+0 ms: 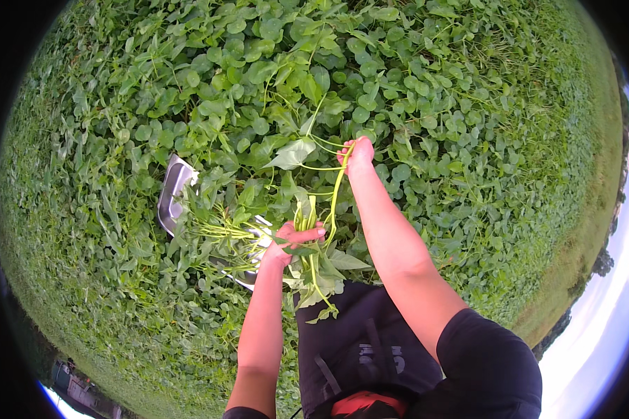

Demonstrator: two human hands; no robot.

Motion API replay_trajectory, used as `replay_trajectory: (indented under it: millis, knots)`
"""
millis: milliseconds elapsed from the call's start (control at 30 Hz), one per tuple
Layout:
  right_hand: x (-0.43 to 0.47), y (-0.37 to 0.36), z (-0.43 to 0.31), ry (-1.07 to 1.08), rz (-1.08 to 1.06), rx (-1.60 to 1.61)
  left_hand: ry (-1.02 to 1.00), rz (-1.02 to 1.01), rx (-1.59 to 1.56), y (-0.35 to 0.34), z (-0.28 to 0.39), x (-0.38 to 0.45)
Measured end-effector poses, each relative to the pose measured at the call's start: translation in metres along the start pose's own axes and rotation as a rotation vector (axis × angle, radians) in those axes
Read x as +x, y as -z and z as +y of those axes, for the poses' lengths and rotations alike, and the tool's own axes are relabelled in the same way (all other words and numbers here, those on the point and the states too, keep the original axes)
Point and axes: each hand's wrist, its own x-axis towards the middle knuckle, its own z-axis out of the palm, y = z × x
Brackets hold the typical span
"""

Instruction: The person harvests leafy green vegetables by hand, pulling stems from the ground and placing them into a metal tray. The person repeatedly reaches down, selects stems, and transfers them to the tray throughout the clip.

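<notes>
My left hand [293,241] is closed around a bunch of green leafy stems [305,214], their cut or broken ends pointing up and leaves hanging below. Farther forward and to the right, my right hand [356,153] grips a thick green stem [336,196] with several leaf stalks and a broad leaf [292,154]. That stem curves down to beside the bunch in my left hand. Left of my left hand, a pile of thin green stems [225,230] lies across a shiny metal tray [175,195], which is partly hidden under stems and leaves.
Dense low plants [398,84] with round and pointed leaves surround me. A dark apron or bag [364,340] bearing writing covers my front. A grassy strip [582,262] runs along the right, with trees and sky beyond. A building [78,390] shows at the lower left.
</notes>
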Motion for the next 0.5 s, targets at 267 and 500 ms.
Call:
replay_trajectory:
  millis: [267,500]
  knots:
    - [-0.192,0.086,-0.197,0.836,-0.601,0.064,-0.538,0.386,-0.027,-0.016,-0.004,-0.042]
    - [-0.399,0.060,-0.260,1.174,-1.172,-0.652,-0.708,0.574,-0.251,-0.003,-0.011,-0.149]
